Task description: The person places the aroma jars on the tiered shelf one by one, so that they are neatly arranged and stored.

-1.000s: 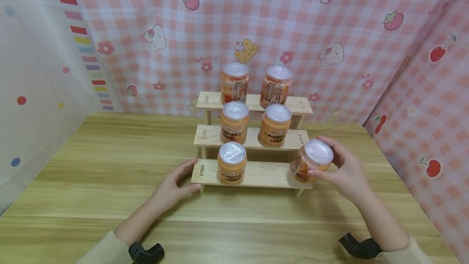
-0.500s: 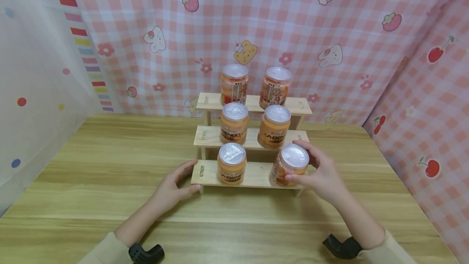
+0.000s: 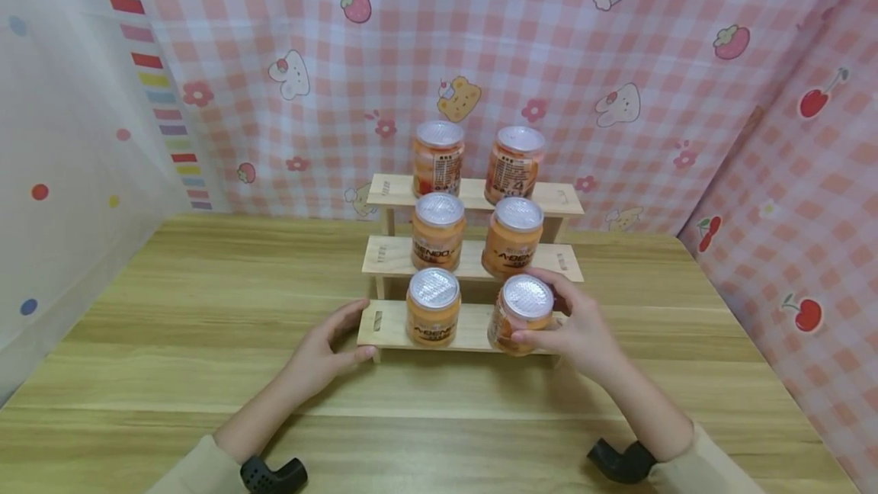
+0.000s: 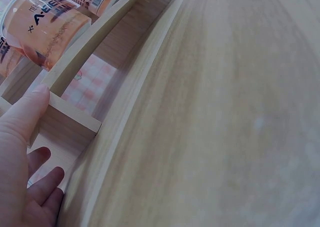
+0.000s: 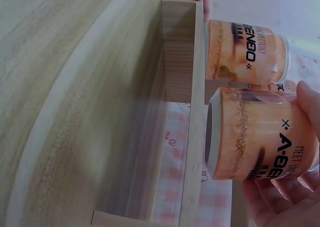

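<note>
In the head view my right hand (image 3: 583, 330) grips an orange jar (image 3: 519, 324) with a silver lid, thumb in front and fingers behind. The jar is slightly tilted at the right part of the lowest step of a wooden tiered stand (image 3: 384, 324); whether its base touches the board I cannot tell. Another jar (image 3: 432, 319) stands upright on the same step, to its left. My left hand (image 3: 318, 349) holds the left end of that step, thumb at the front corner, a finger at the back corner. The right wrist view shows the held jar's printed label (image 5: 272, 142).
Two jars stand on the middle step, the left jar (image 3: 437, 238) and the right jar (image 3: 511, 246). Two more, a left jar (image 3: 432, 162) and a right jar (image 3: 509, 170), stand on the top step. A checked pink cloth (image 3: 309, 136) hangs behind the wood-grain table (image 3: 439, 433).
My right hand has carried its jar leftward, from the right end of the lowest step inward along it. My left hand has stayed at the stand's left end.
</note>
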Action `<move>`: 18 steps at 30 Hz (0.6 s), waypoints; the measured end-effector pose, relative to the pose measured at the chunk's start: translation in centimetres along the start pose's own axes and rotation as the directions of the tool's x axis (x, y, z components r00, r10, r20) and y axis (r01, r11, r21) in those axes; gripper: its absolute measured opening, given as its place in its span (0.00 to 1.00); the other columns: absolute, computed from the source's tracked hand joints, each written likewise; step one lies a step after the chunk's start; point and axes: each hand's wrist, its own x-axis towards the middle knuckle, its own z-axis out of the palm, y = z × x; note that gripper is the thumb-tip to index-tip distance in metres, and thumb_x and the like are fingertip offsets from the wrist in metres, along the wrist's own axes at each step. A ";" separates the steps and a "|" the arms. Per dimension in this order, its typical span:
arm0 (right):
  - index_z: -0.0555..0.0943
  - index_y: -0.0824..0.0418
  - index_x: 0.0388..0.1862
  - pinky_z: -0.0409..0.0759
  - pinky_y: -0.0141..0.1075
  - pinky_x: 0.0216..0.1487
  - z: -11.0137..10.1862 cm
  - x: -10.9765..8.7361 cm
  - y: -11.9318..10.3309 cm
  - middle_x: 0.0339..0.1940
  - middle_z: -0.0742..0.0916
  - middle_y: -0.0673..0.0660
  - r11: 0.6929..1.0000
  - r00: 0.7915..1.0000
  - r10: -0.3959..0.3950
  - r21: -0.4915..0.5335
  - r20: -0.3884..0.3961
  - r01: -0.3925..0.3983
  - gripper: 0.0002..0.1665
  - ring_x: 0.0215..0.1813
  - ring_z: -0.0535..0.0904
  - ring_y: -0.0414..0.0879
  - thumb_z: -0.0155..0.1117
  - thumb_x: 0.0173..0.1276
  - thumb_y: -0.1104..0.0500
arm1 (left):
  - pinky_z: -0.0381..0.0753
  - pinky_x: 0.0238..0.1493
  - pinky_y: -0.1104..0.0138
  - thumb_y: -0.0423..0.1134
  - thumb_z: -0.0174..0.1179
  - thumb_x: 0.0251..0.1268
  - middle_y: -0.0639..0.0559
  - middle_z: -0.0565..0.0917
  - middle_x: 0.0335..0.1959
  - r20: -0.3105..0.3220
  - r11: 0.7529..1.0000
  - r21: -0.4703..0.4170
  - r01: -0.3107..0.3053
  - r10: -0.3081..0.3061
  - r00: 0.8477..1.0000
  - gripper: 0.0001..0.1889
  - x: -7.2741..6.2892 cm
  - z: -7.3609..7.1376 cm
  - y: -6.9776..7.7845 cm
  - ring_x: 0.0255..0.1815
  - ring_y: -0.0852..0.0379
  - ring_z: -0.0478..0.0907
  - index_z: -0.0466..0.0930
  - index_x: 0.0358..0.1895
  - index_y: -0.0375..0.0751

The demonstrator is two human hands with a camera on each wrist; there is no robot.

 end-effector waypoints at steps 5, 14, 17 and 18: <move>0.72 0.61 0.64 0.76 0.36 0.50 0.4 0.2 0.0 0.53 0.82 0.57 1.000 1.000 0.025 0.009 0.011 -0.025 0.47 0.49 0.78 0.48 0.83 0.42 0.62 | 0.58 0.67 0.49 0.42 0.71 0.55 0.40 0.70 0.66 0.001 1.000 -0.007 0.001 -0.001 1.000 0.38 0.0 0.1 -0.1 0.68 0.44 0.64 0.65 0.70 0.42; 0.70 0.61 0.66 0.75 0.46 0.53 0.8 0.3 -0.2 0.55 0.81 0.59 0.997 0.997 0.079 0.019 0.025 -0.079 0.49 0.51 0.77 0.51 0.82 0.44 0.61 | 0.58 0.67 0.49 0.42 0.71 0.55 0.40 0.69 0.66 0.005 1.000 -0.007 -0.004 0.004 1.000 0.38 0.0 0.0 0.0 0.68 0.43 0.64 0.65 0.70 0.43; 0.69 0.61 0.67 0.74 0.48 0.54 0.8 0.3 -0.2 0.56 0.80 0.60 0.997 0.997 0.074 0.015 0.033 -0.075 0.50 0.52 0.77 0.52 0.82 0.44 0.60 | 0.58 0.67 0.48 0.43 0.70 0.56 0.40 0.69 0.66 0.003 1.000 -0.004 -0.003 0.003 1.000 0.37 0.1 0.0 0.0 0.68 0.44 0.63 0.65 0.70 0.44; 0.68 0.60 0.67 0.74 0.49 0.54 0.8 0.4 -0.2 0.57 0.79 0.60 0.997 0.997 0.072 0.015 0.037 -0.073 0.50 0.53 0.77 0.53 0.82 0.44 0.60 | 0.58 0.67 0.48 0.43 0.70 0.56 0.40 0.69 0.66 0.003 1.000 -0.004 -0.004 0.004 1.000 0.37 0.1 0.0 0.0 0.68 0.43 0.63 0.65 0.70 0.44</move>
